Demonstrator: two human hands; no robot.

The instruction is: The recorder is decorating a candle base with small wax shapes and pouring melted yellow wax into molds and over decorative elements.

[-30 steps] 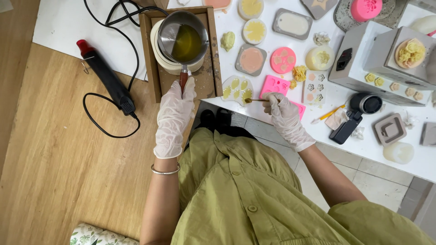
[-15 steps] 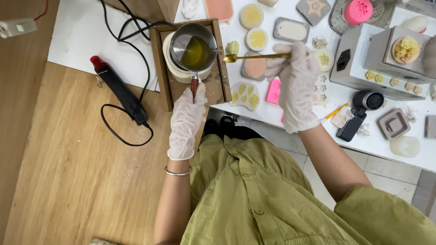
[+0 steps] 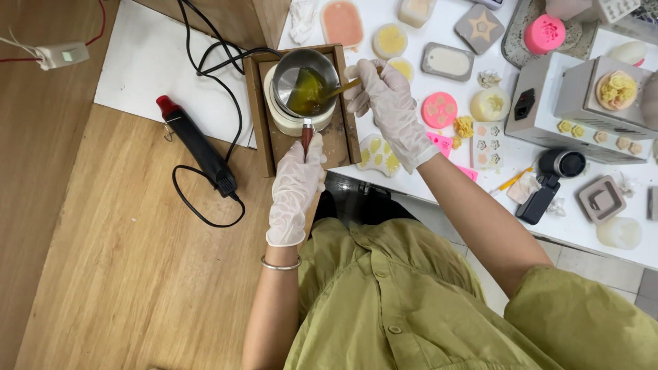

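Observation:
A small metal pot of yellow-green liquid sits on a white round heater inside a wooden tray. My left hand, in a white glove, grips the pot's red-brown handle from below. My right hand, also gloved, holds a thin gold-coloured spoon whose tip dips into the liquid at the pot's right side.
A black heat gun with a red tip and its looped cable lie left on the wood floor. The white table carries several moulds, a pink mould, a grey machine and a black device.
My right hand carried the spoon from the pink moulds up and left to the pot; its tip now sits in the liquid. My left hand stayed on the handle.

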